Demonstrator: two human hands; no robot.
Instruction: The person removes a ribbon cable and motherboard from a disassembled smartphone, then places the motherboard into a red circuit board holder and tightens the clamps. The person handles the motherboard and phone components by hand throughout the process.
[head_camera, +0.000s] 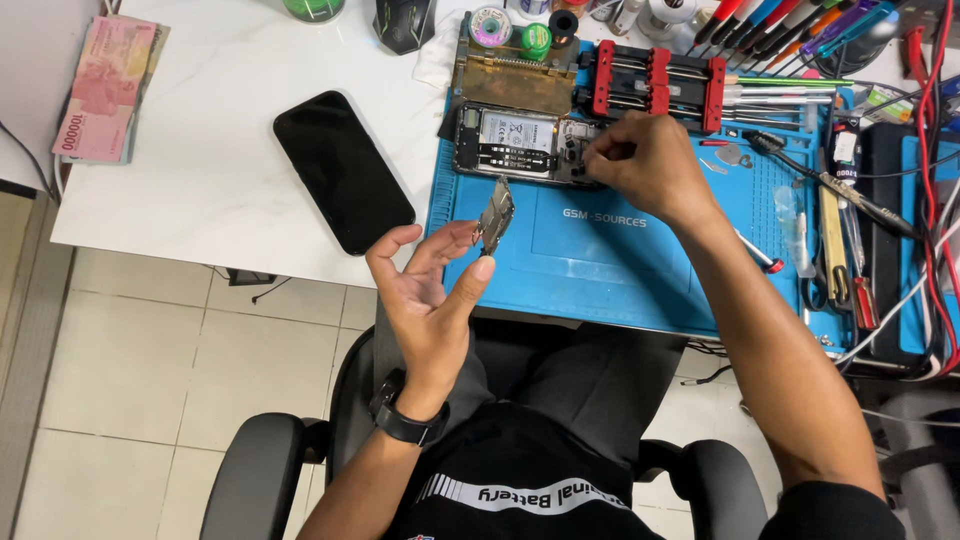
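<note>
- Far left of our left hand (430, 290), a pink banknote stack (105, 88) lies on the desk (200, 170); nearer lies a black phone (343, 170).
- Our left hand pinches a thin metal plate (495, 215) at its lower edge; it looks light, stiff and sharp-edged.
- Our right hand (645, 160) is clenched, fingertips on the opened phone (520, 145), which seems fragile; its battery label is white, rectangular.

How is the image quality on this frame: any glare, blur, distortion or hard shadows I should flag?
Head view: even, bright lighting with soft shadows; the white table runs near overexposed. The black phone shows only a faint sheen, no glare. The opened phone and both hands, left hand and right hand, are sharp. Wide-angle bending shows at the edges; the tool rack is cropped.
</note>
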